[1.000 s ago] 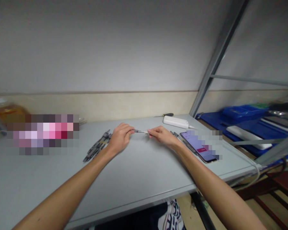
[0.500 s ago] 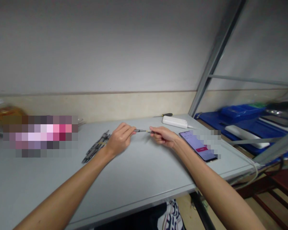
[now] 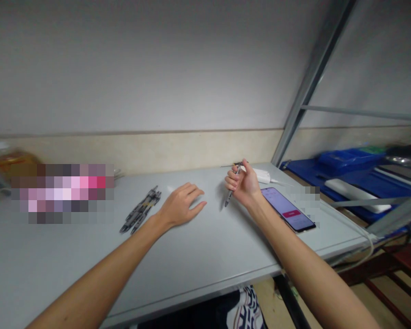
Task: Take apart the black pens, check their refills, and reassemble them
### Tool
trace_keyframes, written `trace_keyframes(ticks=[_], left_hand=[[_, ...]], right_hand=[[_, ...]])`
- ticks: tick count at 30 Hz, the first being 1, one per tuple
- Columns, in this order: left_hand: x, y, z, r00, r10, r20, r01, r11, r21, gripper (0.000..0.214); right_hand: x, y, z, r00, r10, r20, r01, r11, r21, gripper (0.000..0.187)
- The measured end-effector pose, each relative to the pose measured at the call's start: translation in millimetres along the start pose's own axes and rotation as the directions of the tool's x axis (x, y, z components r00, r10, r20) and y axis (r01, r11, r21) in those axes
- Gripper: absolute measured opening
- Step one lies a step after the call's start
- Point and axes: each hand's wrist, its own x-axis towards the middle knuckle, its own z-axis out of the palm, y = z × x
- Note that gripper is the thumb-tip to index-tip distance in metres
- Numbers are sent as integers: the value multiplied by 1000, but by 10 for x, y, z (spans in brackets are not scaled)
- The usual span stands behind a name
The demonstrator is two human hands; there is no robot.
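My right hand (image 3: 247,183) is closed around a grey pen (image 3: 229,198), held slantwise with its lower end pointing down at the desk. The thumb is raised near the pen's top end. To the left, my left hand (image 3: 180,205) is low over the desk, fingers and thumb apart, with nothing in it. Beside it lies a bundle of several grey and black pens (image 3: 141,211), set close together at a slant. Near my right forearm a phone (image 3: 289,211) lies with its screen lit.
Behind my right hand are a white power strip (image 3: 263,176) with a cable and a thin-shafted screwdriver (image 3: 227,166). A metal post (image 3: 297,109) rises at the desk's right corner. Beyond it are blue trays (image 3: 342,161). A pixelated patch covers things at left.
My hands have come apart. The left let go of its end and opened, moving slightly down. The right moved right and turned upward, with the pen in its fist.
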Motion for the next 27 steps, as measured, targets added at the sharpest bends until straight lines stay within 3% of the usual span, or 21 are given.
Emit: trace_keyframes(ticks=[3,8,15,20,27], left_hand=[[-13,-34,25,999,-27,37,26,999,21,25],[-32,-78,56,991,-60,123,51,996,75,25],[-35,-105,59,988,-96,122,91,995,45,25],[-36,-99,67,986,-108,127,104,994,35,25],[-50,-118,84,984,-118,131,114,993,37,25]], right_hand=[[-14,-33,34,998,58,24,-58,998,9,49],[-51,-70,118,991,137,-1,-137,990,42,42],[-79,-91,240,986,135,103,-138,990,26,42],[-73,-83,289,980,181,87,-187,980,71,38],[-60,-78,289,981,151,119,-157,987,37,44]])
